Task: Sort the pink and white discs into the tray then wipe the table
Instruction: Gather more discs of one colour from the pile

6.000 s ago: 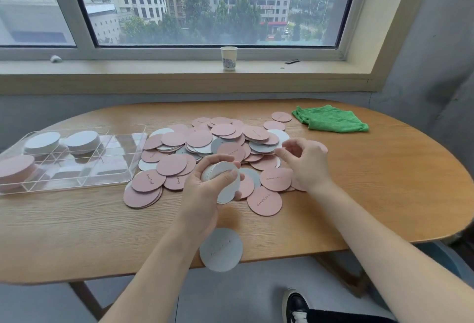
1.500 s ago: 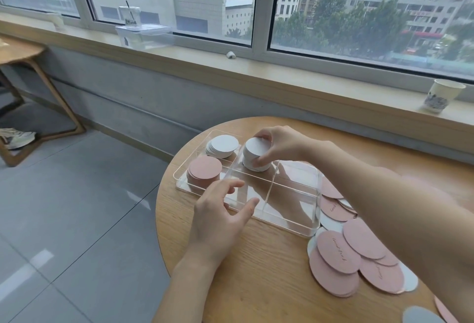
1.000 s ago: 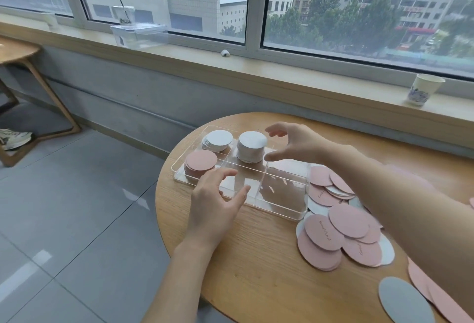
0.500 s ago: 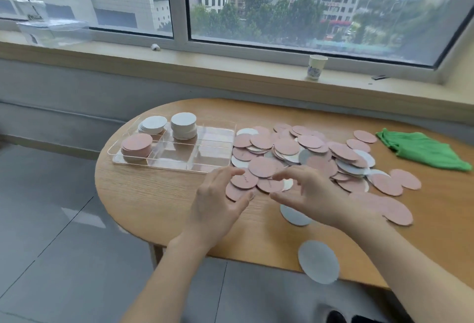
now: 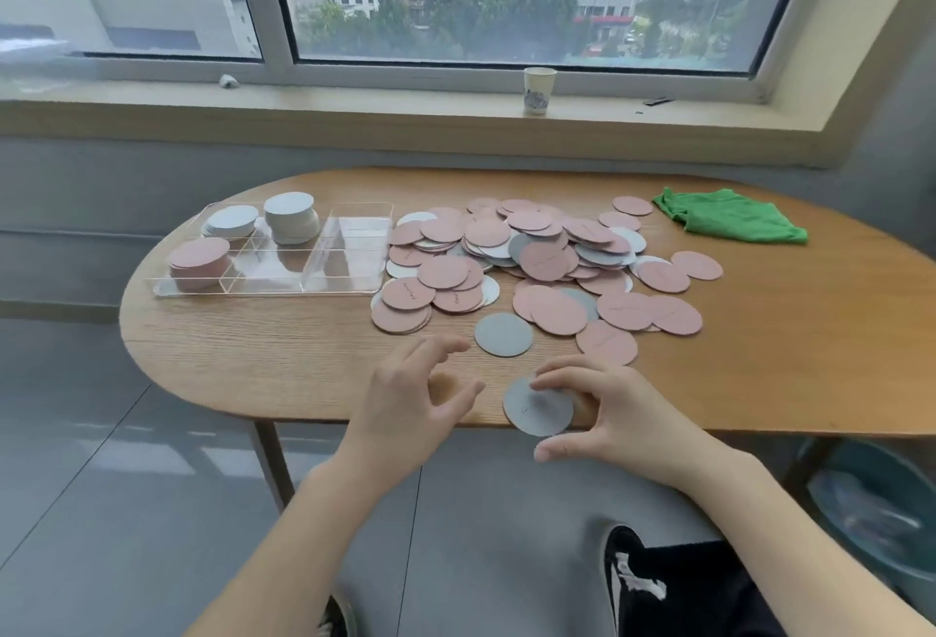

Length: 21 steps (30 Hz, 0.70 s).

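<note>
Head cam, only view. A white disc sits at the near table edge, partly overhanging it. The right hand is on it: fingertips pressing its far rim, thumb below the table edge w/ a gap to the disc, so touching but not yet pinched. Fingers are arched, not wrapped round anything. The left hand hovers just left of that disc, fingers spread & loosely curled, holding nothing.

Key relation: the disc lies directly under the right fingers, left hand one step off to its side, so the right is plainly nearer. A round disc has no long axis; what matters is the overhang, which prob. lets the thumb come up from underneath.

A second white disc lies flat just beyond both hands, apart from the pile of pink & white discs mid-table. The clear tray is far left w/ two white stacks at the back & one pink stack at front. Green cloth far right, untouched. Lots of sorting left, I'd say.
</note>
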Each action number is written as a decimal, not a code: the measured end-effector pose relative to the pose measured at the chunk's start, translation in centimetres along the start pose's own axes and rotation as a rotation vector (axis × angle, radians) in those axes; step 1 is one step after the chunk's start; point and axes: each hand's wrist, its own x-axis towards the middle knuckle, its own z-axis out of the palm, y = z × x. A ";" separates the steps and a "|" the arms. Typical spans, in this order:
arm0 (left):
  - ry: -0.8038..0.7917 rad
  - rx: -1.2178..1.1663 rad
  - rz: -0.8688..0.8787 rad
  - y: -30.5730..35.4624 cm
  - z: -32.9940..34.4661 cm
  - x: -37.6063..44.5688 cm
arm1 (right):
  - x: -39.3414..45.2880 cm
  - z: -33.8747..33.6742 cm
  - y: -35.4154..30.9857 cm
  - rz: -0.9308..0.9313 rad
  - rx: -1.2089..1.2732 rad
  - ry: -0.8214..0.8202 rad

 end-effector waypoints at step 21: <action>0.045 -0.235 -0.158 3.9 2.4 -0.3 | 2.1 2.5 -0.2 -0.291 0.177 0.635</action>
